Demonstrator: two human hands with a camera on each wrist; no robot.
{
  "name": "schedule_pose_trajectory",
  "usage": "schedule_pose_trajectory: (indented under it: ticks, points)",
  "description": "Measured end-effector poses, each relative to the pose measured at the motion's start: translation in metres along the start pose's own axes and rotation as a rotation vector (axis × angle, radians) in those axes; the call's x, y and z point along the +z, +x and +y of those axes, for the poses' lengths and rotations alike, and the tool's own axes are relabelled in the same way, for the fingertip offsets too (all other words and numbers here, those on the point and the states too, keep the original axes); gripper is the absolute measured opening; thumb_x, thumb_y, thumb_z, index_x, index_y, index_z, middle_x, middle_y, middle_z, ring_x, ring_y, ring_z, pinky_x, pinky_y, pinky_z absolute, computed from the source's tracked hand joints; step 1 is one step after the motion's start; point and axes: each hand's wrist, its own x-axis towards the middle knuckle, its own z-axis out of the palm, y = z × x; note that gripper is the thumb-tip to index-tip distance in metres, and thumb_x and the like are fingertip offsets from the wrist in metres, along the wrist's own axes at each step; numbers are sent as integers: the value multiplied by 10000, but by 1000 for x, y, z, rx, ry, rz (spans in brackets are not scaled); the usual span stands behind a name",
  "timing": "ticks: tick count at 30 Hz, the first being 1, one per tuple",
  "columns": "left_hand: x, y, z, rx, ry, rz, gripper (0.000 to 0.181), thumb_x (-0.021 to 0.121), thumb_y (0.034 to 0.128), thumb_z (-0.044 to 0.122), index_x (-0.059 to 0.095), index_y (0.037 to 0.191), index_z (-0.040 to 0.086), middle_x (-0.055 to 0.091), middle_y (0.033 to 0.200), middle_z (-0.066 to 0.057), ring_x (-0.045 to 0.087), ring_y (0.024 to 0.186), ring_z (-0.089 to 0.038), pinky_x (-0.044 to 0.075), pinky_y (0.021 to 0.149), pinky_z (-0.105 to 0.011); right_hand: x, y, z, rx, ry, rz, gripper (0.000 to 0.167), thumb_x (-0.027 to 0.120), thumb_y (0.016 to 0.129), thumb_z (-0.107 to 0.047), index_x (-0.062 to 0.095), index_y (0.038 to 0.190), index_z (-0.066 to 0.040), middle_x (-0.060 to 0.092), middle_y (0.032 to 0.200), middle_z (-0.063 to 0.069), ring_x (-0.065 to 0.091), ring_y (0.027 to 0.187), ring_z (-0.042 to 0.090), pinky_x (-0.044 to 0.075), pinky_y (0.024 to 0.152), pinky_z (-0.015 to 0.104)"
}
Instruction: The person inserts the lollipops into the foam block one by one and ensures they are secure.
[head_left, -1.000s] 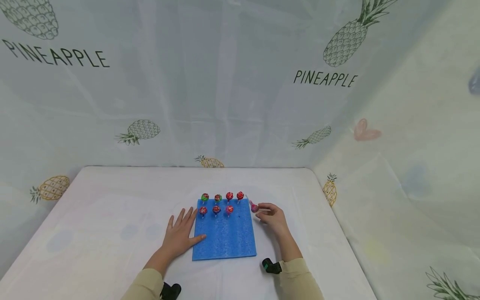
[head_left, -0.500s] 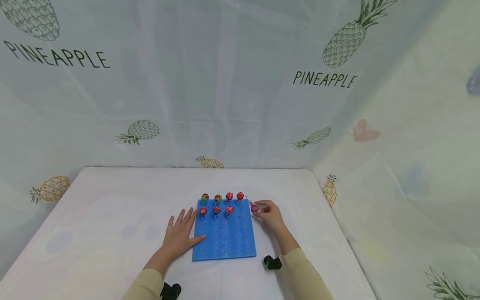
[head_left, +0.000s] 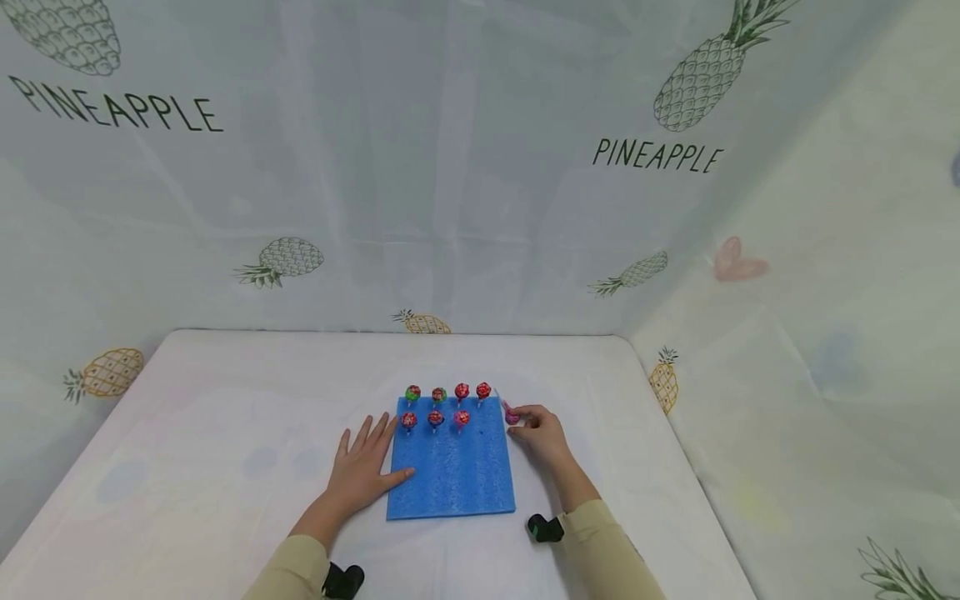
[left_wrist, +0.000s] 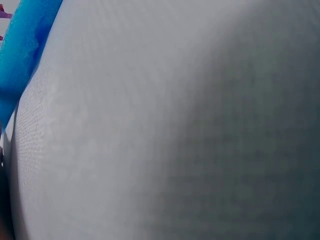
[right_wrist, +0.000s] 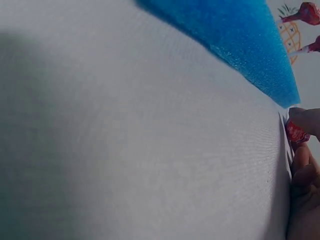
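A blue foam board (head_left: 450, 483) lies on the table, with several wrapped lollipops standing in it in two rows, among them a pink one (head_left: 462, 419) and a red one (head_left: 483, 390). My left hand (head_left: 360, 468) is spread flat at the board's left edge, its thumb over the blue surface. Just past the right edge, my right hand (head_left: 546, 435) pinches the head of a pink lollipop (head_left: 512, 415) whose stick points away from me. In the right wrist view, the thumb and fingers close round this lollipop's red-pink wrapper (right_wrist: 296, 131). The left wrist view shows mostly tablecloth.
The white table (head_left: 247, 400) extends on both sides of the board. Behind it hangs a pineapple-print curtain (head_left: 450, 208). A black wrist device (head_left: 544, 528) sits at the right cuff and another (head_left: 342, 581) at the left.
The right hand has moved slightly left and its fingers have come round the pink lollipop lying beside the board. My left hand stays where it was.
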Motion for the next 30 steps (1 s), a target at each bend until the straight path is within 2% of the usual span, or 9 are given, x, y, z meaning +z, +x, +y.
schedule_pose_trajectory:
  ticks: [7, 12, 20, 26, 30]
  points:
    - [3, 0, -2, 10, 25, 11, 958, 627, 829, 641, 296, 1534, 84, 264, 1570, -181, 123, 1448, -423, 20, 1109, -650, 1, -1, 0, 10, 9, 8, 251, 785, 758, 17, 736, 998, -36, 531, 678, 10, 441, 617, 134, 364, 536, 250]
    - [3, 1, -4, 7, 25, -6, 971, 619, 833, 647, 266, 1546, 91, 243, 1581, -171, 105, 1453, -420, 11, 1108, -650, 3, -1, -1, 7, 17, 15, 203, 792, 757, 15, 721, 944, -22, 543, 671, 9, 449, 614, 138, 376, 535, 253]
    - [1, 0, -2, 0, 18, -15, 968, 614, 836, 648, 269, 1543, 84, 247, 1577, -182, 111, 1449, -429, 12, 1105, -657, 2, -3, 2, 55, 31, 12, 187, 803, 763, -5, 706, 919, -43, 559, 714, 28, 472, 667, 166, 399, 578, 273]
    - [0, 0, 0, 2, 28, 2, 957, 624, 833, 638, 295, 1532, 73, 267, 1568, -183, 134, 1444, -431, 29, 1105, -663, -3, -6, 5, 36, 107, -10, 168, 784, 788, -17, 699, 932, -40, 611, 790, 41, 507, 716, 171, 433, 607, 242]
    - [0, 1, 0, -2, 27, -11, 961, 619, 837, 640, 281, 1539, 78, 252, 1577, -175, 115, 1452, -421, 16, 1109, -656, -6, -8, 3, 44, 176, -32, 159, 757, 810, -6, 686, 953, -10, 654, 856, 65, 555, 756, 175, 483, 622, 230]
